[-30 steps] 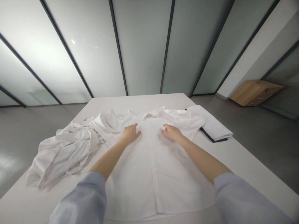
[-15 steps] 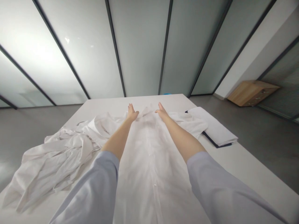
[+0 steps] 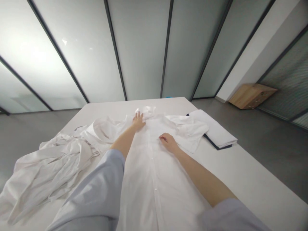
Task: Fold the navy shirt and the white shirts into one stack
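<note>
Head view: left hand (image 3: 139,122) on shirt (image 3: 141,179) toward desk's (image 3: 240,170) far edge, grip spread, nothing held; right hand (image 3: 169,142) over shirt front, grip curled, cannot tell if holding cloth.

It looks like an office or meeting room: frosted glass (image 3: 141,48) in dark frames (image 3: 166,48) forms the far wall, a low wood cabinet (image 3: 250,96) stands by a white pillar (image 3: 261,41), and a plain white tabletop (image 3: 243,179) sits above smooth grey floor (image 3: 255,128).
</note>
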The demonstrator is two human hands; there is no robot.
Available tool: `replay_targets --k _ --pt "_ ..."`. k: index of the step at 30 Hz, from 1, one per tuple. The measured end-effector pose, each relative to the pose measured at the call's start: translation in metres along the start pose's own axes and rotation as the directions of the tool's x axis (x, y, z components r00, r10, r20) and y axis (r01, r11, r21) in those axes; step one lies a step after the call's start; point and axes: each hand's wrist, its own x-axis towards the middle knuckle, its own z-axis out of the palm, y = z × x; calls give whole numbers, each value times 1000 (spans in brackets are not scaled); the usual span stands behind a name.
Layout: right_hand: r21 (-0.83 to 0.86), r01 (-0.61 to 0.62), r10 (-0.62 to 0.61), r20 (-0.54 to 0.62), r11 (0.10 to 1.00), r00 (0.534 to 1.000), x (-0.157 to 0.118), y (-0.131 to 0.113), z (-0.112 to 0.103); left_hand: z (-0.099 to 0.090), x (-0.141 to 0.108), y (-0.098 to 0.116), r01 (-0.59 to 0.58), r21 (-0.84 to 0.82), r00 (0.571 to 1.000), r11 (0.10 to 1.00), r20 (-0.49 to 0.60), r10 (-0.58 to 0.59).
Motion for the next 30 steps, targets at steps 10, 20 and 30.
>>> replay_targets --k 10,20,30 --pt "59 -67 65 38 996 997 2 -4 1 17 7 3 -201 120 979 972 41 197" --pt "0 -31 31 58 1000 998 0 -10 -1 36 17 27 58 105 994 993 90 -68" --pt "-101 2 7 88 995 996 1 -13 -2 29 -107 20 26 129 991 991 129 -43"
